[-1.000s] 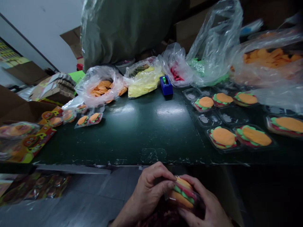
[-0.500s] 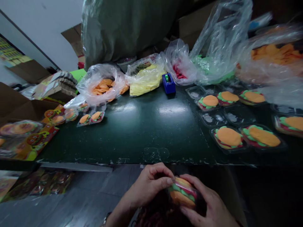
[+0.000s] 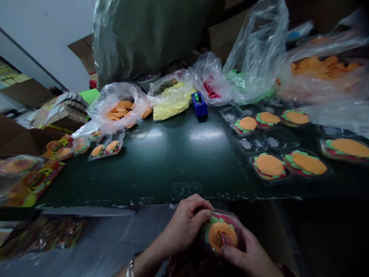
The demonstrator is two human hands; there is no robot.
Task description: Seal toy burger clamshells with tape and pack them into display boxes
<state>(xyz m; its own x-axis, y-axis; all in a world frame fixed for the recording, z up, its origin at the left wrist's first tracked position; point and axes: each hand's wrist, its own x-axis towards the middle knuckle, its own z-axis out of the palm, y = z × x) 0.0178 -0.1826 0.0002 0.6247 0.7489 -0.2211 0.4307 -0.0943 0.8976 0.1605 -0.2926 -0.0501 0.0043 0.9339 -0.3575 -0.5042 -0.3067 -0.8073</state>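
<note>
A clear plastic case with a toy burger (image 3: pixel 221 234) in it is held in front of the table's near edge. Its face with a printed label on the orange bun is turned up toward me. My left hand (image 3: pixel 188 219) pinches the case's upper left corner between thumb and fingers. Around the lower right side my right hand (image 3: pixel 248 248) is closed, its thumb lying on the front near the label. The right fingers behind the case are hidden.
Filled burger cases (image 3: pixel 269 165) and open clear trays (image 3: pixel 250 144) stand at the right. Bags of orange pieces (image 3: pixel 121 109), yellow sheets (image 3: pixel 173 102) and red pieces (image 3: pixel 211 90) line the back, beside a blue tape dispenser (image 3: pixel 199 104). Packaged burgers (image 3: pixel 105 149) and printed cards (image 3: pixel 37 179) lie left.
The burger case has been tilted so that its labelled face shows instead of its side. Both hands stay on it, and the view has shifted slightly.
</note>
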